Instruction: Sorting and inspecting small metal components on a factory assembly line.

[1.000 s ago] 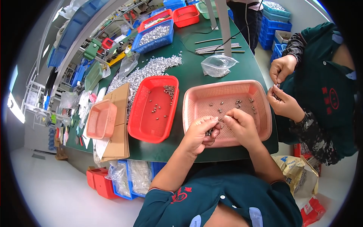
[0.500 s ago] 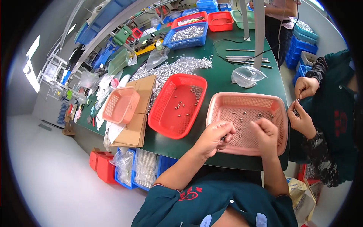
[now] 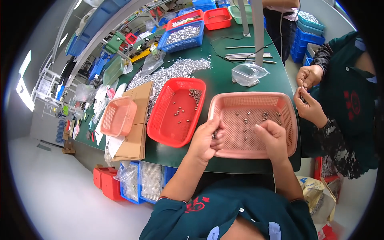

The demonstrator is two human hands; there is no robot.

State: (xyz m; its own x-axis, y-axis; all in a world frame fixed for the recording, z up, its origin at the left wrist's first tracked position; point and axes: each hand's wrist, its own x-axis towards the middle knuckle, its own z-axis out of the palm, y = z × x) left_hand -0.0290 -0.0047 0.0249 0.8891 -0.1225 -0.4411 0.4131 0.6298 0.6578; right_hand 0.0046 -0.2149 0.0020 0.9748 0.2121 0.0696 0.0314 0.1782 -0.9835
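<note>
My left hand (image 3: 207,141) is closed on several small metal parts, some of which show between its curled fingers, over the left front corner of a pink plastic basket (image 3: 230,140). My right hand (image 3: 273,139) is over the right half of this basket, its fingers curled and the thumb pressed to them. Whatever it may hold is too small or hidden to make out. Scattered on the basket's mesh floor are small metal fittings (image 3: 246,121). Left of it stands a red basket (image 3: 166,130) with loose fittings and a small heap of them in its far right corner.
A co-worker's hands (image 3: 310,96) work close on my right. Beyond the baskets lie a clear plastic bag (image 3: 249,74), metal rods (image 3: 248,56) and a silvery heap of parts (image 3: 174,72). A smaller pink basket (image 3: 119,116) rests on cardboard (image 3: 138,138) at left. A post (image 3: 259,36) rises from the table.
My left hand has moved leftward, away from the right hand, toward the pink basket's left edge. The right hand stays over the basket. The whole view has shifted slightly.
</note>
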